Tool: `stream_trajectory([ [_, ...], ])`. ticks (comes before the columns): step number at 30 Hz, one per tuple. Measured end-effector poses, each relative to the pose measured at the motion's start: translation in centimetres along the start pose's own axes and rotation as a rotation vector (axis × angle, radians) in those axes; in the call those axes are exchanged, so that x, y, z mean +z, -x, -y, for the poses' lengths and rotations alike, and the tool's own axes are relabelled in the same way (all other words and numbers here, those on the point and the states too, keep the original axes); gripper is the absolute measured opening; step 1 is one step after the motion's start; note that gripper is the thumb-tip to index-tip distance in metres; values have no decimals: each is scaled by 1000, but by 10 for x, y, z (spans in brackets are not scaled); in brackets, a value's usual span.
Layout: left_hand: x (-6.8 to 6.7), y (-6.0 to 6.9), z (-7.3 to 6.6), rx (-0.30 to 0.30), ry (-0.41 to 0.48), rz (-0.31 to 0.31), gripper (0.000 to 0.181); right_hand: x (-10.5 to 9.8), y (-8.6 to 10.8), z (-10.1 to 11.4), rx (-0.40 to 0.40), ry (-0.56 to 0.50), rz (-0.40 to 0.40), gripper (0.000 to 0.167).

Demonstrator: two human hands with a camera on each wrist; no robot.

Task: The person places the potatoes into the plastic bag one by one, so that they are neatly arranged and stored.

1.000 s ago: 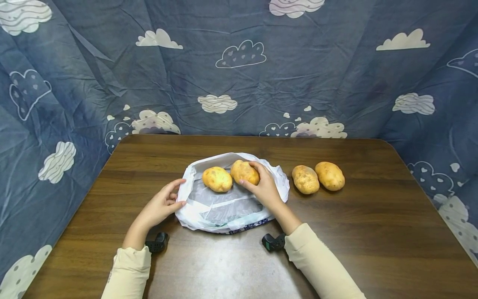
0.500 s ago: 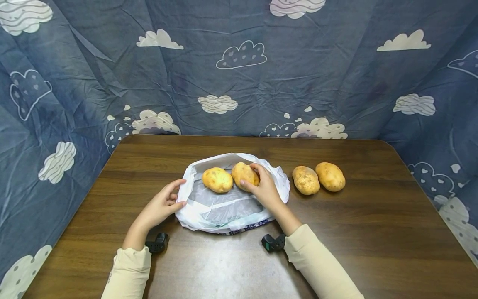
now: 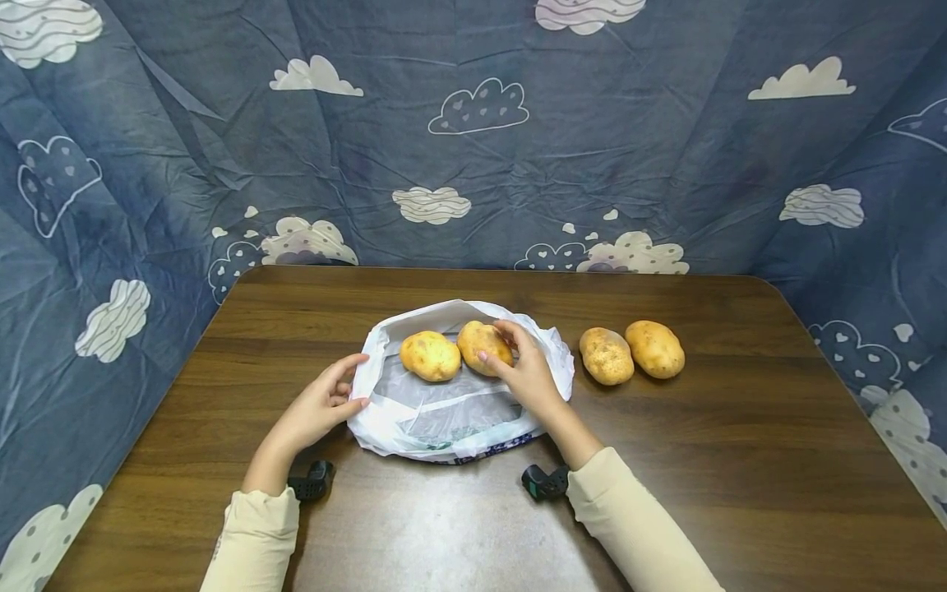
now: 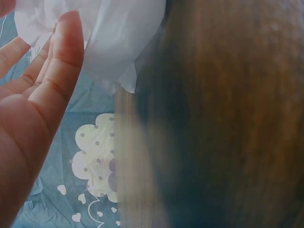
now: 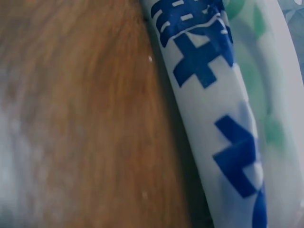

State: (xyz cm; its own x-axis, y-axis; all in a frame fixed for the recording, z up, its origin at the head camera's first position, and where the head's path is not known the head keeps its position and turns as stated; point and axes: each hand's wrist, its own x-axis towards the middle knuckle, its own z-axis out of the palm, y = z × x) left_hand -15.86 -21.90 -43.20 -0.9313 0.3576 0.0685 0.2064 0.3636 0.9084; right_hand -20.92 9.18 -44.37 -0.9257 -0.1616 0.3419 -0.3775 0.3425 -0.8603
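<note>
A white plastic bag (image 3: 459, 409) lies wide open on the table in the head view. Inside, a potato (image 3: 430, 356) rests on the left. My right hand (image 3: 528, 374) holds a second potato (image 3: 479, 345) beside it, thumb in front and fingers at its far right side. At the bag's left rim my left hand (image 3: 318, 407) touches the plastic with spread fingers and thumb. The left wrist view shows those fingers (image 4: 66, 52) nearly straight against the bag. Only the bag's blue-printed edge (image 5: 237, 156) and table show in the right wrist view; the right hand is out of it.
Two more potatoes, one paler (image 3: 606, 356) and one at its right (image 3: 654, 349), lie on the brown wooden table (image 3: 740, 460) to the right of the bag. A blue cloth with white clouds (image 3: 473, 164) hangs behind the table's far edge.
The potato in my right hand has turned and settled slightly beside the other one. My right thumb has shifted a little to the right. The left hand stays put.
</note>
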Motion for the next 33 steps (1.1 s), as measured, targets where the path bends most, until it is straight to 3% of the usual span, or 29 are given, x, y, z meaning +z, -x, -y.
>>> stream_trajectory([
  [6,0,0,0,-5,2,3,60,-11,6,29,-88,-101,-28,43],
  [10,0,0,0,-2,-3,3,60,-17,8,38,-101,-137,-42,40],
  [22,0,0,-2,2,-20,2,60,-36,10,37,-173,-217,-146,39],
  [33,0,0,0,5,-23,-1,60,-58,17,36,-125,-217,-222,40],
])
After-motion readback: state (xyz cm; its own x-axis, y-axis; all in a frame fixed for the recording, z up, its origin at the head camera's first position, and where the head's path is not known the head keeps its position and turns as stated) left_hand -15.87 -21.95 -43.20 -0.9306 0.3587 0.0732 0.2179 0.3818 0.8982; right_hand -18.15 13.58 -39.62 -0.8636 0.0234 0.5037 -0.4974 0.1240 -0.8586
